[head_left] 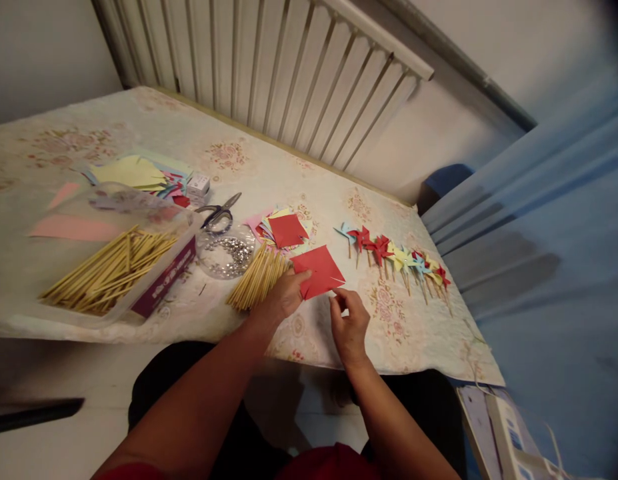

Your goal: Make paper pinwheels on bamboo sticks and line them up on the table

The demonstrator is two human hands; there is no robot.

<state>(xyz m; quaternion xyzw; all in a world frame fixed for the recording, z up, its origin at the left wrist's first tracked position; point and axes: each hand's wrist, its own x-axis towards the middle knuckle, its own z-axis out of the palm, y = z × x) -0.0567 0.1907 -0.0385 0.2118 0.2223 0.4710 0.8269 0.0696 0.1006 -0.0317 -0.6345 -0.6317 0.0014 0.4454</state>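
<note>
My left hand (287,293) pinches a red paper square (317,272) by its left side, thumb on top. Slits run in from the square's corners. Close to its lower right edge is my right hand (351,320), thumb and forefinger brought together in a pinch. Whether those fingertips grip the paper's edge or something tiny, I cannot make out. Just behind the held square lies a stack of coloured paper squares (287,231) with a red one on top. A bundle of thin wooden sticks (259,275) lies beside my left hand.
To the left stand a round clear dish (226,253) of small metal pieces, scissors (219,215), a small white box (197,187) and a plastic tub (163,267) with more sticks. Coloured paper sheets (131,173) lie behind the tub. Several paper pinwheels (381,248) form a row at right.
</note>
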